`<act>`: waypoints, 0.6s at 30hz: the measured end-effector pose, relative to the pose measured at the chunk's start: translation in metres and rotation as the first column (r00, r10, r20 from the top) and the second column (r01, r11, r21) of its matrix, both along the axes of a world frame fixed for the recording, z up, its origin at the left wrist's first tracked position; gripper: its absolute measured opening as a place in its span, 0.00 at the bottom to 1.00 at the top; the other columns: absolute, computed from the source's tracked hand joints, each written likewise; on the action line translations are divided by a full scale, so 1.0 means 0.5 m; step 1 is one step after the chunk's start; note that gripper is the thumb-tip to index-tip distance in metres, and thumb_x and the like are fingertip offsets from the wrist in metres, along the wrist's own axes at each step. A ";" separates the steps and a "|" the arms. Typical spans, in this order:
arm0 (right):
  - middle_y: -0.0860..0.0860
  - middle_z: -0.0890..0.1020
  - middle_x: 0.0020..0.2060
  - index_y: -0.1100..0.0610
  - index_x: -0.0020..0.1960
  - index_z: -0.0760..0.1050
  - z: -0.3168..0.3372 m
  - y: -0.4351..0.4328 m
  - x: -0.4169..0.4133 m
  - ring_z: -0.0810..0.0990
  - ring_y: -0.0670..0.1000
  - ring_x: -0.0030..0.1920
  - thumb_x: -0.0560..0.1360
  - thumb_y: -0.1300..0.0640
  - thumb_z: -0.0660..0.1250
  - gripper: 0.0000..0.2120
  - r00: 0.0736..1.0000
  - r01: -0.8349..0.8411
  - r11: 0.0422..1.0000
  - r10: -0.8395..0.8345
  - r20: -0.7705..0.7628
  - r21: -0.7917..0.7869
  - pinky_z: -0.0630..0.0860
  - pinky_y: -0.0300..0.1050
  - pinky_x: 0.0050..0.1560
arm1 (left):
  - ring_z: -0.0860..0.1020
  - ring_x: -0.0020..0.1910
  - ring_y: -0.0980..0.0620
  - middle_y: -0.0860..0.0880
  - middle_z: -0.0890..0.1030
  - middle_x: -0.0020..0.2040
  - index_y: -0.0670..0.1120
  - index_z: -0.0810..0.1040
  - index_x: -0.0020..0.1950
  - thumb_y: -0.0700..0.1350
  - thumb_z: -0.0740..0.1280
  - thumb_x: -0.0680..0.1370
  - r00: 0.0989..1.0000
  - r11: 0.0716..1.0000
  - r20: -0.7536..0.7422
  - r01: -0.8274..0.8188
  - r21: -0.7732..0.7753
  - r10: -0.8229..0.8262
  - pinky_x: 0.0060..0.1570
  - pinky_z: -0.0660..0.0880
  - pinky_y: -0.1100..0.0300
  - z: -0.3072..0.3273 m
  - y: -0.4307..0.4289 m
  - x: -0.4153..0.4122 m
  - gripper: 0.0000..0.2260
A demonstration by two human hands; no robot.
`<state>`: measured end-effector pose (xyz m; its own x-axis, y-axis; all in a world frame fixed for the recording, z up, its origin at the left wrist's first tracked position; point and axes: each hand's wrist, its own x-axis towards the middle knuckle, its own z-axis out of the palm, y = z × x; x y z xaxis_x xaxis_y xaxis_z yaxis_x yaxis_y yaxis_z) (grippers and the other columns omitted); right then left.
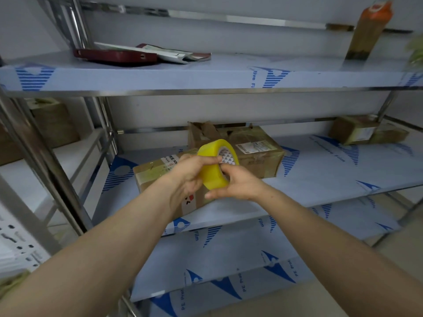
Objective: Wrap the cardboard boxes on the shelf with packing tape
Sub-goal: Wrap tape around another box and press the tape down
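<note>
A yellow roll of packing tape [211, 163] is held up in front of the middle shelf [320, 177]. My left hand [192, 172] grips its left side, fingers curled over the rim. My right hand [238, 184] holds it from the right, with fingers in the core and the thumb under the roll. Right behind my hands a small cardboard box [155, 177] with white labels lies near the shelf's front left. A larger, crumpled cardboard box [249, 149] with a white label lies behind it. A third small box [357, 132] sits at the back right.
The upper shelf [183, 76] carries a dark red flat case [114, 55], some papers [169, 52] and a tall brown bottle with an orange cap [366, 30]. Steel posts [45, 161] stand at the left. Lower shelves [229, 266], covered in blue-printed film, lie below.
</note>
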<state>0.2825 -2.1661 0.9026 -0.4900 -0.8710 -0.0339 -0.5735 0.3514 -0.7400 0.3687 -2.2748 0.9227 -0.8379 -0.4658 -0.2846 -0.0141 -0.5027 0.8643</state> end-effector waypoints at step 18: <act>0.53 0.83 0.47 0.55 0.50 0.77 0.013 0.035 -0.036 0.82 0.47 0.45 0.71 0.68 0.71 0.12 0.953 -0.003 0.992 0.041 0.301 -0.124 0.78 0.51 0.58 | 0.79 0.34 0.66 0.46 0.82 0.45 0.35 0.79 0.58 0.36 0.71 0.74 0.993 0.760 -0.044 -0.109 -0.641 0.105 0.39 0.74 0.76 0.010 -0.047 -0.011 0.14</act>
